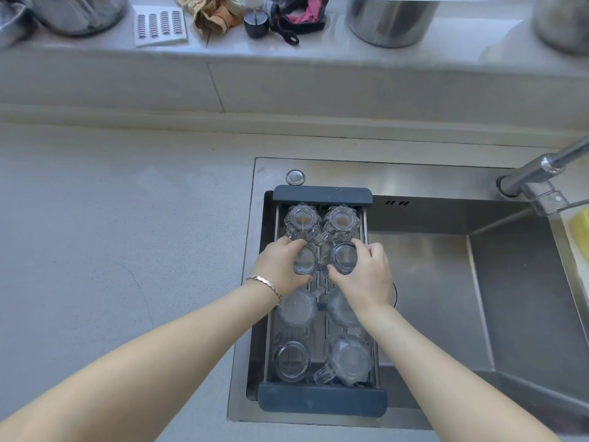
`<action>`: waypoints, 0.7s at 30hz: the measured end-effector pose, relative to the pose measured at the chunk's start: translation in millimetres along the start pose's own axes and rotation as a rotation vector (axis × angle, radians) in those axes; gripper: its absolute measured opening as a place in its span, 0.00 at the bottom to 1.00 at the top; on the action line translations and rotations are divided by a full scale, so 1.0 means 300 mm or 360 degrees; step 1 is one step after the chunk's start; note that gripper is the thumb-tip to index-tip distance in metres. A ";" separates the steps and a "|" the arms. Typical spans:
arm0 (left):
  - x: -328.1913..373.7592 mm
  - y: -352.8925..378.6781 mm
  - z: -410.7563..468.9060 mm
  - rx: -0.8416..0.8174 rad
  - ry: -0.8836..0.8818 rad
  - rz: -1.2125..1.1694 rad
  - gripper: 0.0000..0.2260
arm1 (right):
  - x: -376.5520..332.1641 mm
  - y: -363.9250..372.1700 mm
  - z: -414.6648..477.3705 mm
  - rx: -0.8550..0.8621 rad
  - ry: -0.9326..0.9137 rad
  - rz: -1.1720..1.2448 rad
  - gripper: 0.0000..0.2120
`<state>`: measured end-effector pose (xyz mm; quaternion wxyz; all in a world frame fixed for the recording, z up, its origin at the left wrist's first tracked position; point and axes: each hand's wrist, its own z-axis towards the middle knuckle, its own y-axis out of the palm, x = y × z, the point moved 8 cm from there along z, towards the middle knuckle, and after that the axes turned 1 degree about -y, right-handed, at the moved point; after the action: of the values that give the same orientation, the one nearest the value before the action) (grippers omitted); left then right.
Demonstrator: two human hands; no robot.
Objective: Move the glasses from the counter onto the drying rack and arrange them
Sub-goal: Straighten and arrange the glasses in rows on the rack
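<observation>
Bare counter (111, 218) lies left. The left hand (280, 266) grips one upturned glass (304, 260) on the rack (322, 401), the right hand (366, 275) its neighbour (344, 258); wrists hide part of the nearer glasses. Sink (510, 282) and tap (541, 173) stand right

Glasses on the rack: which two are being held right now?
The second-row pair: left hand holds the left glass, right hand the right glass. The others stand untouched.

You saw a steel sink (526, 282) with a shiny tap (541, 169) over its far right corner. Behind the sink ran a ledge (255, 52) with big metal pots (392, 20), a crumpled cloth (213, 14) and a white card (159, 25).
</observation>
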<state>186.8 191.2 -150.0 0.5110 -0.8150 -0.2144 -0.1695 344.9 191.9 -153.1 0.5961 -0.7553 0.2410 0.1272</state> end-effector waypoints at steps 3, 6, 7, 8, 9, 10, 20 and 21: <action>0.012 0.005 0.008 0.0032 -0.0031 0.0061 0.27 | 0.009 -0.004 0.004 -0.0033 -0.0017 0.0017 0.33; 0.017 0.001 0.021 0.0064 -0.0088 0.0098 0.27 | 0.010 -0.003 0.007 -0.0068 -0.0068 0.0017 0.34; 0.022 0.000 0.022 0.0067 -0.0089 0.0134 0.27 | 0.011 -0.003 0.008 -0.0080 -0.0079 0.0013 0.34; 0.027 0.001 0.022 0.0062 -0.0092 0.0177 0.27 | 0.011 -0.005 0.009 -0.0086 -0.0089 0.0011 0.35; 0.030 0.002 0.021 0.0055 -0.0097 0.0220 0.26 | 0.011 -0.006 0.010 -0.0090 -0.0097 0.0015 0.35; 0.031 0.005 0.020 0.0050 -0.0102 0.0259 0.27 | 0.012 -0.008 0.010 -0.0092 -0.0103 0.0023 0.35; 0.048 -0.100 -0.090 0.0594 0.0154 0.0381 0.21 | 0.098 -0.093 -0.062 -0.0143 0.0046 0.0263 0.34; 0.055 -0.101 -0.124 0.0675 0.0317 0.0304 0.14 | 0.123 -0.103 -0.087 -0.0140 0.0060 0.0266 0.31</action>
<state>182.8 172.1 -102.9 0.7028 -0.6854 -0.1157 -0.1513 389.7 164.2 -138.0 0.5450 -0.7602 0.3087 0.1728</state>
